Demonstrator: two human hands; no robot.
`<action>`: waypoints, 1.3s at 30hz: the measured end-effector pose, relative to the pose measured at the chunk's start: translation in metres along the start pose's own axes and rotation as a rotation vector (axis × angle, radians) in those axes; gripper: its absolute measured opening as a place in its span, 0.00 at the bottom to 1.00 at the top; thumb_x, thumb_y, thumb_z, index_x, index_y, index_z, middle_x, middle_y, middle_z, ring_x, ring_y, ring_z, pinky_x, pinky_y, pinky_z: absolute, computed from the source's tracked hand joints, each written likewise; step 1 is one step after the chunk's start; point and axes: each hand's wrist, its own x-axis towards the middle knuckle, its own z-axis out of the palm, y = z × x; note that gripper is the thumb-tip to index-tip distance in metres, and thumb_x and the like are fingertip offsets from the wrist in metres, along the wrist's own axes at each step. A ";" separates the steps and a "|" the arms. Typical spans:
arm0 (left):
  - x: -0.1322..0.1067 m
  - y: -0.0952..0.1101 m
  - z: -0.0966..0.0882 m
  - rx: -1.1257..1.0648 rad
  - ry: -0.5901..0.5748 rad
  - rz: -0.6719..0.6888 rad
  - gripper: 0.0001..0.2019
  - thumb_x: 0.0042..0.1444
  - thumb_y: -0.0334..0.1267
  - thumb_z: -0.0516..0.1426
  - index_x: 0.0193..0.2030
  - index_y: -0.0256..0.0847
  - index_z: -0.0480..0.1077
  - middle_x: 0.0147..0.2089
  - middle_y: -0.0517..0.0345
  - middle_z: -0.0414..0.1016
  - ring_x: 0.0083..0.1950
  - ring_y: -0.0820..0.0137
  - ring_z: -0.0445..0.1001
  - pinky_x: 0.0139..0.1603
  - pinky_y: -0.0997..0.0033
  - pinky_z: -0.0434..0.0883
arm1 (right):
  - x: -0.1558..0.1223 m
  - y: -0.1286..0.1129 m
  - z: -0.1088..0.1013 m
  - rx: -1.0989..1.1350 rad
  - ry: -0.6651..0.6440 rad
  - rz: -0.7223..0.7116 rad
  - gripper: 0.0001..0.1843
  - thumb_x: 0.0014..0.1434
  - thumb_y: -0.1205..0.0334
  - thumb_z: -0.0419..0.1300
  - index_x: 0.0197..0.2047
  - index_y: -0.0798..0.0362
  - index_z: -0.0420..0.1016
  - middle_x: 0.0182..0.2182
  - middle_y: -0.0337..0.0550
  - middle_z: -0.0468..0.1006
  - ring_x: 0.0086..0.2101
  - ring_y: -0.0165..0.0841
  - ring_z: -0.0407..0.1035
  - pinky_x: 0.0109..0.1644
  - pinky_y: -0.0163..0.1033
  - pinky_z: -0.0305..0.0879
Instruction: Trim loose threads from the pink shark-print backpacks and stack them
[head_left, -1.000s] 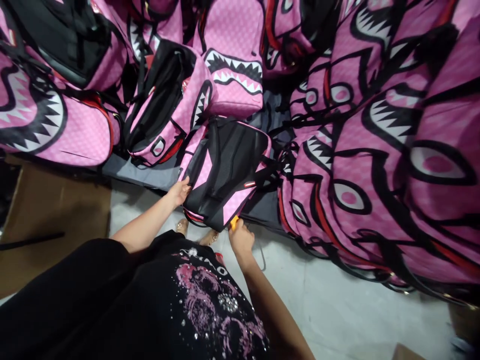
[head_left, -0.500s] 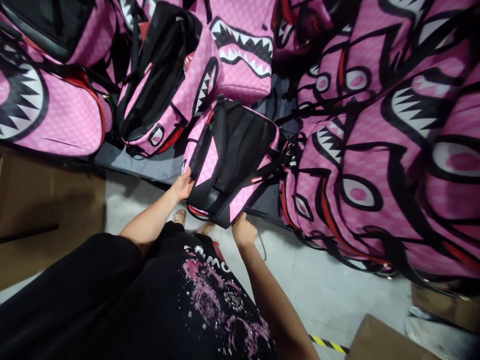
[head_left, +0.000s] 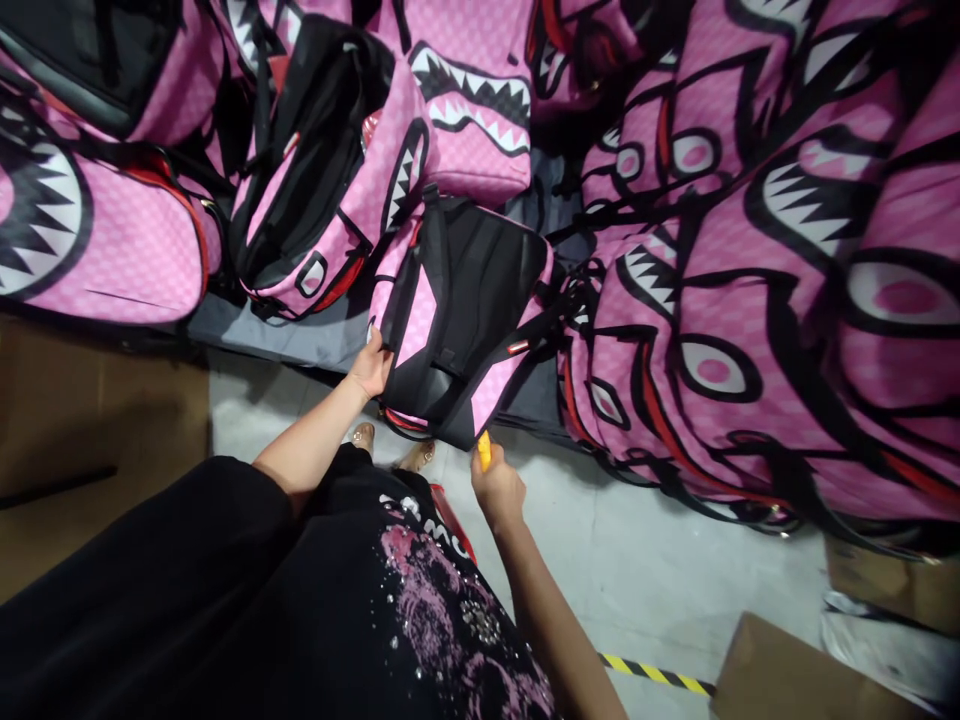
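Note:
A small pink and black backpack [head_left: 480,290] lies in front of me, its padded black back panel and shoulder straps facing up. My left hand [head_left: 371,368] grips its lower left side, fingers closed on the edge. In my right hand [head_left: 497,485] is a small yellow tool [head_left: 484,452], held in closed fingers. Its top end is close to the bag's lower right strap corner; whether it touches cannot be told. Most of the tool is hidden by the hand, so its kind does not show.
An unzipped backpack [head_left: 330,170] stands at the upper left, next to a pink shark-mouth bag [head_left: 472,130]. Several pink bags [head_left: 720,370] are piled at right. Cardboard boxes [head_left: 97,450] lie at left and lower right. Yellow-black tape [head_left: 656,673] marks the floor.
My right hand has turned and drawn slightly down from the backpack's corner, and the yellow tool now shows in it. My left hand keeps its hold. The view has shifted slightly.

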 end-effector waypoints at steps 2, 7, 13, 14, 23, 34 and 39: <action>0.002 -0.001 0.003 -0.011 0.009 0.002 0.42 0.59 0.69 0.46 0.60 0.29 0.69 0.47 0.39 0.81 0.55 0.52 0.78 0.61 0.51 0.70 | -0.005 0.002 0.003 0.043 0.015 0.010 0.21 0.70 0.51 0.45 0.56 0.55 0.65 0.35 0.50 0.80 0.36 0.39 0.76 0.34 0.37 0.58; 0.007 0.000 0.008 -0.057 0.059 -0.006 0.41 0.62 0.67 0.41 0.61 0.29 0.67 0.46 0.40 0.82 0.53 0.55 0.79 0.60 0.52 0.71 | -0.059 0.026 0.020 0.145 -0.025 0.050 0.19 0.70 0.52 0.45 0.54 0.53 0.67 0.33 0.48 0.80 0.34 0.38 0.75 0.33 0.36 0.55; 0.007 -0.006 0.011 -0.047 0.042 -0.075 0.39 0.63 0.65 0.43 0.58 0.28 0.69 0.44 0.40 0.82 0.51 0.52 0.80 0.58 0.49 0.72 | -0.111 0.005 0.031 0.158 -0.248 -0.050 0.20 0.69 0.51 0.48 0.57 0.52 0.68 0.35 0.48 0.81 0.37 0.39 0.77 0.34 0.35 0.59; 0.007 -0.007 0.013 -0.039 0.044 -0.078 0.38 0.63 0.65 0.44 0.58 0.28 0.69 0.44 0.39 0.82 0.50 0.52 0.80 0.58 0.49 0.72 | -0.107 -0.005 0.029 0.135 -0.261 -0.077 0.19 0.69 0.52 0.49 0.56 0.52 0.69 0.37 0.49 0.81 0.38 0.39 0.77 0.36 0.36 0.59; -0.034 -0.019 0.032 0.777 0.449 0.121 0.29 0.56 0.53 0.59 0.59 0.36 0.68 0.55 0.39 0.76 0.60 0.51 0.73 0.61 0.48 0.68 | -0.081 -0.028 0.024 0.159 -0.225 0.018 0.18 0.69 0.52 0.48 0.53 0.53 0.70 0.40 0.52 0.82 0.41 0.40 0.77 0.38 0.37 0.60; -0.015 -0.084 0.023 2.301 -0.164 0.446 0.37 0.51 0.26 0.54 0.71 0.33 0.56 0.73 0.29 0.49 0.75 0.44 0.47 0.70 0.34 0.45 | -0.091 -0.010 0.050 0.532 -0.076 -0.023 0.20 0.61 0.49 0.55 0.44 0.56 0.77 0.37 0.50 0.82 0.38 0.39 0.76 0.42 0.37 0.67; -0.011 -0.039 0.078 1.822 -0.011 0.532 0.21 0.51 0.31 0.57 0.53 0.39 0.77 0.51 0.39 0.79 0.57 0.45 0.74 0.64 0.41 0.61 | -0.121 0.015 0.079 0.947 0.280 -0.005 0.30 0.62 0.44 0.49 0.57 0.56 0.71 0.39 0.50 0.82 0.40 0.41 0.77 0.47 0.42 0.72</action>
